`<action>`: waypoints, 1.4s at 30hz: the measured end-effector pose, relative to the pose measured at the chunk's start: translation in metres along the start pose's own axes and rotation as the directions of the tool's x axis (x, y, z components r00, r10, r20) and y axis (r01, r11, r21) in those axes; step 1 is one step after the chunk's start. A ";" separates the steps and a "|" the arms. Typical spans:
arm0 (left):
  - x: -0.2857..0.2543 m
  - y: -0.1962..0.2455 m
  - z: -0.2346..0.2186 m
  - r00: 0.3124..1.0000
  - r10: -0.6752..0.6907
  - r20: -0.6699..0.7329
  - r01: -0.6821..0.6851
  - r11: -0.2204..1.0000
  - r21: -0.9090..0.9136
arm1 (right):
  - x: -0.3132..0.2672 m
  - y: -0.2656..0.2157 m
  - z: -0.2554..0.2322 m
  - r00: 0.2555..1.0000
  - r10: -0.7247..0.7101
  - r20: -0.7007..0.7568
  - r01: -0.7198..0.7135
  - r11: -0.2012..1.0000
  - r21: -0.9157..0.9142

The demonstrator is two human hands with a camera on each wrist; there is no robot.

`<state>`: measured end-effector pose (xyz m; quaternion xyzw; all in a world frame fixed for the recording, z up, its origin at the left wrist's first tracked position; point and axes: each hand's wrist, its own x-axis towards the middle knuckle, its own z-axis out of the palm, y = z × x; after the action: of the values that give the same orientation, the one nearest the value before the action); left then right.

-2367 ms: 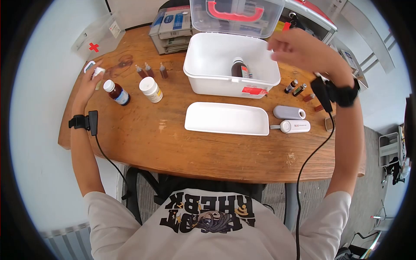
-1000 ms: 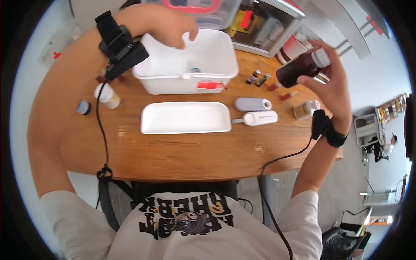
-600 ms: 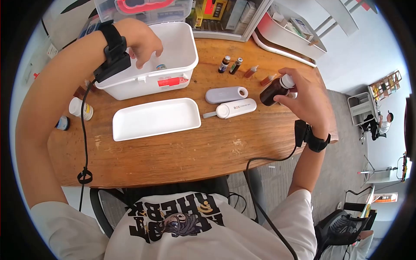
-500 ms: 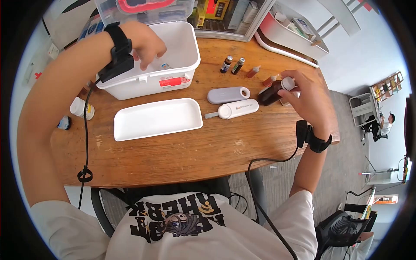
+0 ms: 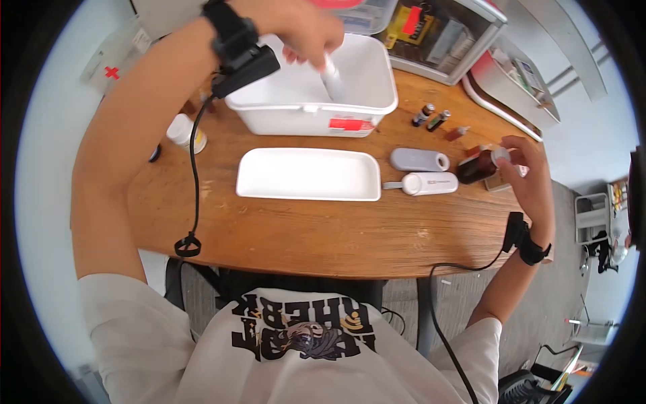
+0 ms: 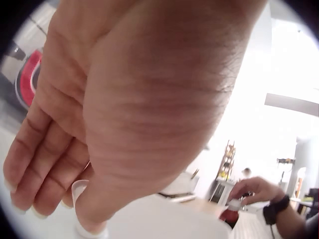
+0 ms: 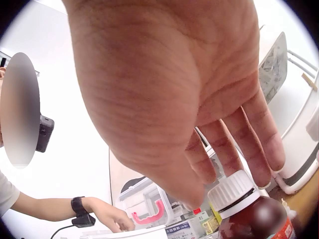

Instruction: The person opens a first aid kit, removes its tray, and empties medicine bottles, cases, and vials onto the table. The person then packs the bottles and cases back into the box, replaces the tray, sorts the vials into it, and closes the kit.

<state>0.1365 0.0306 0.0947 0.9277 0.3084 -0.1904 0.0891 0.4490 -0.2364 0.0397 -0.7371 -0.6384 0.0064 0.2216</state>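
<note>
The left hand (image 5: 306,27) pinches a small white tube (image 5: 331,73) over the white storage box (image 5: 377,91). The right hand (image 5: 531,182), fingers relaxed, touches the cap of a brown medicine bottle (image 5: 479,165) on the bench (image 5: 323,229).

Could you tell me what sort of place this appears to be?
Probably an office or workroom: a wooden table holds a white first-aid box and medicine bottles, with office chairs in the background.

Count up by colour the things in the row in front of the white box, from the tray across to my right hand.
White: 2, the tray and the pen-shaped device
Grey: 1, the case
Brown: 1, the bottle at the right hand
Total: 4
Not counted: the white tube that the left hand holds over the box.
</note>
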 end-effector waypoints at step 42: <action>-0.230 -0.077 0.210 0.615 -0.614 -0.495 -0.004 0.625 -0.780 | -0.013 0.003 -0.006 0.996 0.082 -0.021 -0.084 0.991 -0.107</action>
<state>-0.1421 -0.0916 -0.0066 0.7338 0.5339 0.3172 0.2755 0.4507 -0.2512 0.0407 -0.7738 -0.6048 -0.0250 0.1866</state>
